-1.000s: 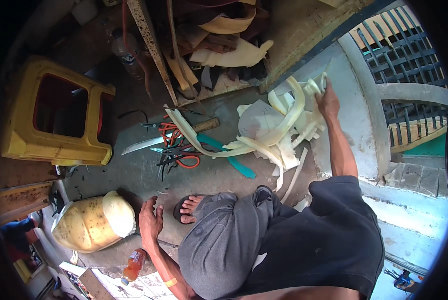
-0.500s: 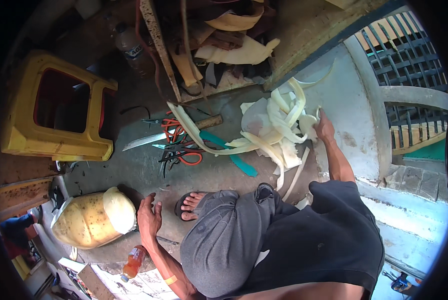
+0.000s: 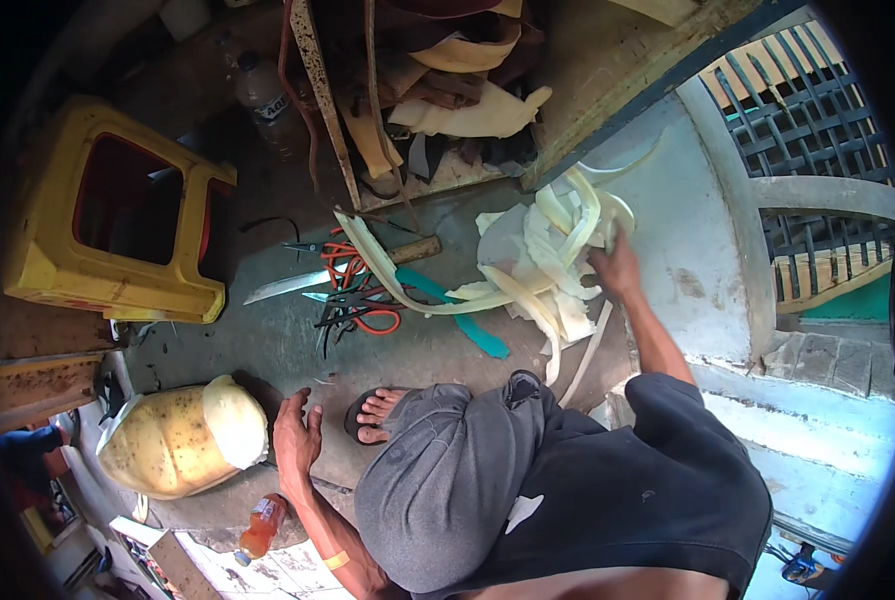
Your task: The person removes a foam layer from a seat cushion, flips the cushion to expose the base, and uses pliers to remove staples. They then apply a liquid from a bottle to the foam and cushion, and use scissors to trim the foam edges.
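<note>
at lower right i see a dark short-sleeved shirt (image 3: 658, 490); at lower centre, loose grey trousers (image 3: 418, 510). my feed shows a dark open-toed sandal (image 3: 355, 417) below centre and an orange forearm band (image 3: 337, 560) lower left.

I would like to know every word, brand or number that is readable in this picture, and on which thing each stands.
Clear bottle, upper left: some large letters show; I will not copy the wording.
Bottle of orange drink, lower left: print too small and blurred to read.
I can make out no other readable text.
</note>
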The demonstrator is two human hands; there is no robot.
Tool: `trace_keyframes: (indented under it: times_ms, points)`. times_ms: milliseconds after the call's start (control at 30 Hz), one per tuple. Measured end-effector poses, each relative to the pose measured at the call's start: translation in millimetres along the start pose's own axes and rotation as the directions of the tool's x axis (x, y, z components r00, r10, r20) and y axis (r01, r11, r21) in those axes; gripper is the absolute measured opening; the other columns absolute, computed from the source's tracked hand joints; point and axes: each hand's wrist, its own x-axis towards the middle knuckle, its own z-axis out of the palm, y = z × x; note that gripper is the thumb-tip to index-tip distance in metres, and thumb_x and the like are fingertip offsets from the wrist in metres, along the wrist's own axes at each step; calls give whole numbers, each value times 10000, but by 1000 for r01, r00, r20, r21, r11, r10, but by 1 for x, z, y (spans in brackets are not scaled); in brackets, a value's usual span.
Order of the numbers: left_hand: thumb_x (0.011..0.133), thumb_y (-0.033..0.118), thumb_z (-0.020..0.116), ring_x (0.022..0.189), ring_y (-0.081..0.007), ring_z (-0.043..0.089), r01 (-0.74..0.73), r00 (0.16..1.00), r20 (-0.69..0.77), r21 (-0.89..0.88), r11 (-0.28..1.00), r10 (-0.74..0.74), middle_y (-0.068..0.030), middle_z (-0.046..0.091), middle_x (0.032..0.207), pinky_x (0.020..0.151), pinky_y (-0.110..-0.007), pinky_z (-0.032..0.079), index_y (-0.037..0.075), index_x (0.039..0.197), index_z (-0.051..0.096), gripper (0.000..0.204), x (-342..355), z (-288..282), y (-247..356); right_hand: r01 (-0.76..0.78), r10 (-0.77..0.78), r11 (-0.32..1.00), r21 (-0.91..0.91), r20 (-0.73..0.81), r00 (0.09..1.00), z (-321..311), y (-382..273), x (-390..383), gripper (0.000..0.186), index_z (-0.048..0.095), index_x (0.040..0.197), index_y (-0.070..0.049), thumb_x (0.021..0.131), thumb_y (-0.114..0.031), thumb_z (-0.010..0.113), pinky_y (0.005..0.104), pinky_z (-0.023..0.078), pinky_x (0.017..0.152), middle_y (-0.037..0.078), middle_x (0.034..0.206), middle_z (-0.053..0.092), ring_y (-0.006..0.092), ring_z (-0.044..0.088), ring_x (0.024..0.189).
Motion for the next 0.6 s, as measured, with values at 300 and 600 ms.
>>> trace_keyframes:
  times_ms: [300, 600]
  points:
    - [949, 139, 670, 967, -349, 697, -26, 999, -18, 30, 999, 27, -231, 678, 1204, 860, -437, 546, 24, 1330, 624, 401, 6, 5, -12, 239, -249, 968, -73, -217, 944, 20, 70, 41, 835, 336, 1535, -51, 821, -137, 759, 516, 521, 932, 296, 1153, 677, 452, 675, 1053]
    - [977, 163, 648, 1105, -412, 665, 32, 999, 42, -10, 999, -32, -239, 662, 1235, 935, -473, 536, 46, 1333, 617, 377, 7, 1, 1, 228, -420, 905, -358, -676, 606, -148, -28, 102, 649, 369, 1548, -179, 951, -177, 623, 558, 519, 759, 297, 1086, 686, 480, 680, 918]
